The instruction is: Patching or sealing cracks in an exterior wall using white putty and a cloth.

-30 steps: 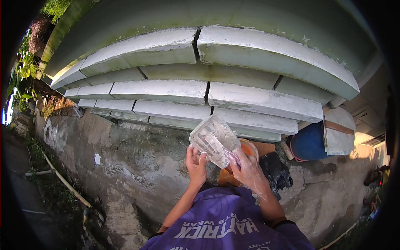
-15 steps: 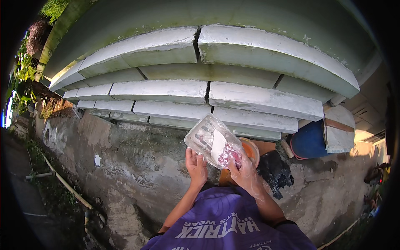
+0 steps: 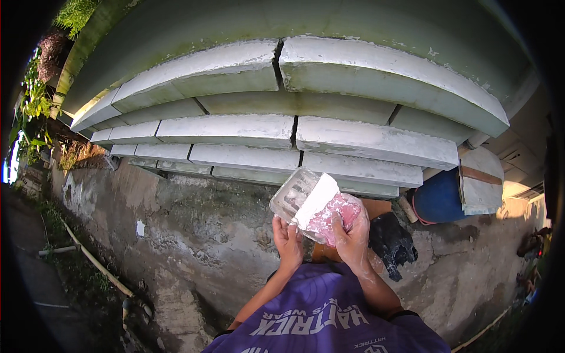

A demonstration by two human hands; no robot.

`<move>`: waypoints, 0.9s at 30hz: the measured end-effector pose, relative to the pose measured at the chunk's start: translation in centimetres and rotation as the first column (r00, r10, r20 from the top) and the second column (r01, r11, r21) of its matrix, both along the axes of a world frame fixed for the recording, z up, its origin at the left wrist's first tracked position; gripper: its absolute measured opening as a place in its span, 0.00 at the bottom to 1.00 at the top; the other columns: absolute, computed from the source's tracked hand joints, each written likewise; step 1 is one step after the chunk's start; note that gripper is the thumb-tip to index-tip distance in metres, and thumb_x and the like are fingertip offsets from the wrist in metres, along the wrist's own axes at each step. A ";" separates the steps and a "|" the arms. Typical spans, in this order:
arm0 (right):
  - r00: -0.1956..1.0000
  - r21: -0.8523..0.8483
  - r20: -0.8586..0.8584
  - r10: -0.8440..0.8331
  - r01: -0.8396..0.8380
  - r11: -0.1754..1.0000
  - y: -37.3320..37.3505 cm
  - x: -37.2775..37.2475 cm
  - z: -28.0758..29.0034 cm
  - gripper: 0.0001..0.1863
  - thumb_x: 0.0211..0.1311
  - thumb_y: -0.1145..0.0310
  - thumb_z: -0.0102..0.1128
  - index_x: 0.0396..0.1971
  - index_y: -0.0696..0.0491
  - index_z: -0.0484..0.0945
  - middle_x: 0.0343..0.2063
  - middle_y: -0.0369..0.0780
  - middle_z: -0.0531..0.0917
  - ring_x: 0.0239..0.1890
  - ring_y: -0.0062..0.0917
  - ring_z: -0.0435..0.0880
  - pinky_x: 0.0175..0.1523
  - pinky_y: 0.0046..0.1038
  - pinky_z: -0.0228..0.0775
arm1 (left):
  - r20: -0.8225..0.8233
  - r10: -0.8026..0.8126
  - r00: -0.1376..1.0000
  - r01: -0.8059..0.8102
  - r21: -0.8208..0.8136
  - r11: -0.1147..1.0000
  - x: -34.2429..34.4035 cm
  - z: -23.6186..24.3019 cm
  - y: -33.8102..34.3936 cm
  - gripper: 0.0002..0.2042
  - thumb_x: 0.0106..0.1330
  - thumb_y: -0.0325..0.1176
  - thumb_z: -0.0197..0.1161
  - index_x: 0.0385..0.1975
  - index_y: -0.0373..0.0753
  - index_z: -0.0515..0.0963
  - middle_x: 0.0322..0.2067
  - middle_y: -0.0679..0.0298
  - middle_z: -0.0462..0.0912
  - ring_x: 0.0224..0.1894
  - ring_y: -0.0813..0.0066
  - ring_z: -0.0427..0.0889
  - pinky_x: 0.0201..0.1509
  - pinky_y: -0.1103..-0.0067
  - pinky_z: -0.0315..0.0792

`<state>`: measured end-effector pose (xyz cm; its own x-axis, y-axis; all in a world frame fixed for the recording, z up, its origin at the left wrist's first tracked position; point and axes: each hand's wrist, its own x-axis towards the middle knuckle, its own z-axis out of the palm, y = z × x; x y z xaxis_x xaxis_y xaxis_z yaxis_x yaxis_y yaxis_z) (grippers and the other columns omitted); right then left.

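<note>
My left hand grips the near-left edge of a clear plastic tray, which is ribbed inside and smeared with white paste. Over the tray's right side, my right hand is closed on a flat pink scraper speckled with white. A thick, smooth band of white paste lies along the scraper's far-left edge. Traces of white cover my right hand and forearm. Part of the scraper is hidden under my right fingers.
Stepped grey-green ledges with white-coated tops and dark vertical gaps run across in front of me. A blue barrel with a board leaning on it stands at right. Near it lie a black plastic bag and a brown board. A pipe lies at left.
My right hand has turned and raised the scraper, so more of its pink face and the white band shows. The tray and both hands have shifted slightly right and nearer to me.
</note>
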<state>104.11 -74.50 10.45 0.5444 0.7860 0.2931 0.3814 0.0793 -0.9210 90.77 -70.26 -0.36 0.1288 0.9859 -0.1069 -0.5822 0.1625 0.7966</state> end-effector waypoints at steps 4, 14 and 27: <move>0.961 0.021 -0.265 0.079 -0.077 0.997 0.4 1.9 -0.7 0.17 0.58 0.78 0.60 0.47 0.63 0.74 0.41 0.47 0.81 0.43 0.34 0.82 0.51 0.30 0.71 | 0.005 0.031 1.000 -0.030 -0.031 0.999 0.0 -0.3 -0.1 0.25 0.71 0.25 0.51 0.66 0.36 0.53 0.57 0.63 0.70 0.48 0.81 0.73 0.42 0.84 0.70; 0.965 -0.241 0.079 0.252 -0.227 0.944 0.9 4.4 1.1 0.24 0.61 0.75 0.59 0.56 0.59 0.63 0.38 0.51 0.80 0.44 0.40 0.81 0.52 0.36 0.70 | -0.078 -0.010 0.997 0.008 -0.031 0.999 -0.8 0.7 1.5 0.24 0.73 0.28 0.51 0.66 0.35 0.54 0.59 0.62 0.73 0.46 0.86 0.77 0.34 0.91 0.74; 0.979 -0.226 0.108 0.173 -0.145 0.963 3.1 3.6 0.9 0.24 0.62 0.73 0.60 0.56 0.62 0.67 0.38 0.55 0.82 0.40 0.47 0.83 0.47 0.37 0.73 | -0.211 -0.156 0.965 0.162 0.010 0.987 -2.4 0.6 2.8 0.21 0.72 0.28 0.52 0.63 0.33 0.59 0.57 0.62 0.75 0.45 0.86 0.79 0.33 0.91 0.76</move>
<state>107.67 -71.39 11.40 0.3767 0.9115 0.1649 0.4937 -0.0470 -0.8683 88.41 -67.44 0.22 0.2615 0.9574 -0.1222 -0.3707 0.2165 0.9032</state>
